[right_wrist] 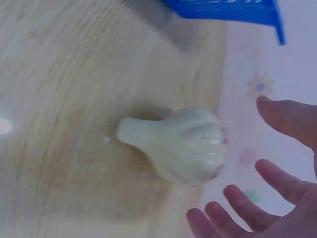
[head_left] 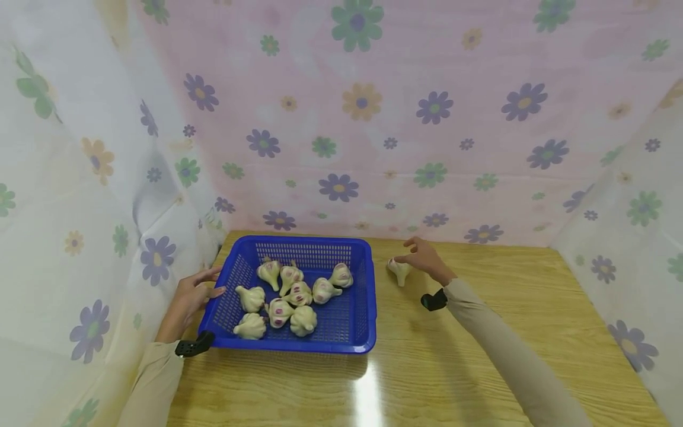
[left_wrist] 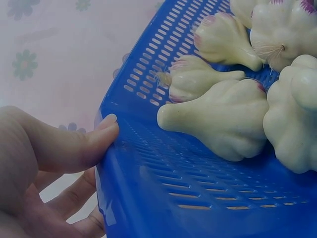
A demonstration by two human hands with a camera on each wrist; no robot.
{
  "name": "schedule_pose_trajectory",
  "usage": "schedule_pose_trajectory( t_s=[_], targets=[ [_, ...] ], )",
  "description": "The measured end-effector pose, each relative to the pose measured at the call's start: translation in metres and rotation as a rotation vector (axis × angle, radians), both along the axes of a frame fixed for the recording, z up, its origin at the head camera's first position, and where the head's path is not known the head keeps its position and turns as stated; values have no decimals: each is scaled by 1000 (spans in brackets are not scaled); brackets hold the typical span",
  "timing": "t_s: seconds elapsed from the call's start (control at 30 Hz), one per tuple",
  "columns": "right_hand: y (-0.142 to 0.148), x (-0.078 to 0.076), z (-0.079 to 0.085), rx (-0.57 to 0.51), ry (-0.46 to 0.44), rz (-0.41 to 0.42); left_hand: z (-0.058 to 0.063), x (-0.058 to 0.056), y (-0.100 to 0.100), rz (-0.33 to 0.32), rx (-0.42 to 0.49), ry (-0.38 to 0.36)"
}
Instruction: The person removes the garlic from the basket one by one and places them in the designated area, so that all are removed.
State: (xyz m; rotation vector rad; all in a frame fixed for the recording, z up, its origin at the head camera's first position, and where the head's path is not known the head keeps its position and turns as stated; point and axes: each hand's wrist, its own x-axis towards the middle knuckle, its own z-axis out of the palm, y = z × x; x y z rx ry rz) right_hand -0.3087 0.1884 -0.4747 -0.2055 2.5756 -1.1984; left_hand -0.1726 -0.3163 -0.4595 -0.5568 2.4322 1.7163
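Note:
A blue plastic basket [head_left: 335, 349] with slotted sides stands on the wooden table, holding several garlic bulbs [head_left: 303, 321]. My left hand [head_left: 188, 301] grips its left edge. In the left wrist view the thumb [left_wrist: 84, 148] lies on the rim while the other fingers are against the outside wall. To the right of the basket, a single garlic bulb [right_wrist: 178, 146] lies on the table, pale with purplish marks. My right hand [head_left: 425, 259] is beside that bulb; in the right wrist view its fingers [right_wrist: 247, 208] are spread, with nothing between them and the thumb.
The wooden table [head_left: 480, 356] extends in front of the basket and to the right. Flower-patterned cloth [head_left: 392, 160] rises behind it and on both sides, close to the left hand. A black wrist camera [head_left: 434, 300] sits below the right hand.

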Motion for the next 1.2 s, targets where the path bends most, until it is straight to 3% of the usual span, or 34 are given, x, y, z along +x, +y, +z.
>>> schedule_pose_trajectory(
  t_s=[0.2,0.4,0.8,1.2],
  targets=[
    [-3,2,20,1,1,66,-2,3,-2,-26,-19,18],
    [-6,1,31,7,17,112,-2,3,-2,-36,-24,26],
    [-35,10,54,-81,13,170,-3,2,-1,-33,-8,30],
    [-71,19,63,-161,-9,269,-2,3,-2,-22,0,27]
  ],
)
